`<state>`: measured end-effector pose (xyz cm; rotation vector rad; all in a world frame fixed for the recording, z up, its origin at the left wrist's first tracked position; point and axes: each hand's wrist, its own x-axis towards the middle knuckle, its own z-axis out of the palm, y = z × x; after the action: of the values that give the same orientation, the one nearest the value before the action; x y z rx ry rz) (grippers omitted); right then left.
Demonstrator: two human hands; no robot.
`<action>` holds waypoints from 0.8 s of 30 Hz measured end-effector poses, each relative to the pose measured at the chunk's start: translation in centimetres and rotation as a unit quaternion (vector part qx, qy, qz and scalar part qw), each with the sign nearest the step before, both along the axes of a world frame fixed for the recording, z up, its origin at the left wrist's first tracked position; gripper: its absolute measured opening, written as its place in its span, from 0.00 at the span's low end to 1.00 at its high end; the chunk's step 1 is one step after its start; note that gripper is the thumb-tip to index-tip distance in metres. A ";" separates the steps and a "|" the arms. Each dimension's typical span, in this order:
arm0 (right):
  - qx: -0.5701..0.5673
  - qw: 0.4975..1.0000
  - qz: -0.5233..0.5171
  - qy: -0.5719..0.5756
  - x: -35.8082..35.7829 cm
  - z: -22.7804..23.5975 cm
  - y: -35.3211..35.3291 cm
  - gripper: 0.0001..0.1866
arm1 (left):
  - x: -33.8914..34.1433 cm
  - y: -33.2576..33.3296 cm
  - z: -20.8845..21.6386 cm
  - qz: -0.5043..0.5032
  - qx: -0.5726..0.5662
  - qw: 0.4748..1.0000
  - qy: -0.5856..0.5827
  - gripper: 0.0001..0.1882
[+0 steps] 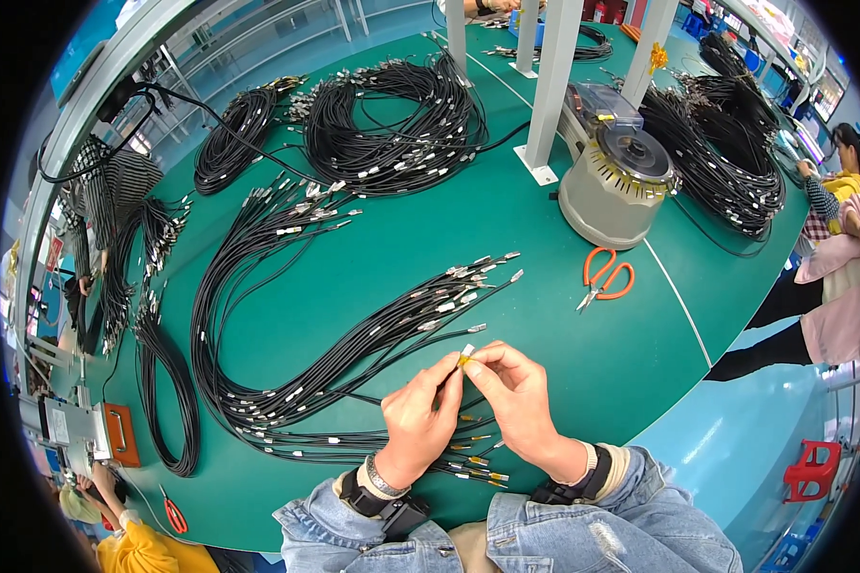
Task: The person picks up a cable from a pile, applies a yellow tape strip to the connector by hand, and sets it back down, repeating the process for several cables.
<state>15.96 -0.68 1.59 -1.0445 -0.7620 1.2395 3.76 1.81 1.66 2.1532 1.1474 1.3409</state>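
My left hand (419,413) and my right hand (518,393) meet over the front of the table, both closed in a pinch on one cable end (466,355). It has a small white tip and a bit of yellow on it, which my fingers partly cover. Beside and under my hands runs a long bundle of black cables (258,392), curving in a U, with whitish ends fanned out just beyond my fingers. Near my left wrist, several cable ends with yellow wrapping (478,468) lie on the table.
A round grey tape dispenser (612,205) stands beyond my right hand, with orange-handled scissors (604,282) before it. Coiled black cables (392,134) lie farther back, more (726,153) at right. Grey posts (549,95) rise from the green table (583,382). People work around it.
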 end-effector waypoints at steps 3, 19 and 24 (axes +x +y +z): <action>-0.004 1.000 0.016 0.002 0.0 0.2 0.0 0.06 | 0.0 -0.1 0.0 0.003 -0.051 0.998 -0.047 0.13; 0.004 0.999 0.045 0.014 0.6 0.5 -0.1 0.03 | 0.1 -0.3 0.6 -0.015 -0.167 0.977 -0.134 0.07; 0.011 0.998 0.042 0.036 0.5 0.7 -0.2 0.03 | 0.1 -0.3 0.6 -0.013 -0.157 0.979 -0.127 0.06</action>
<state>16.45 -0.89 2.31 -0.9541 -0.7691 1.3304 3.86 1.55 2.22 1.7147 1.1358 1.2812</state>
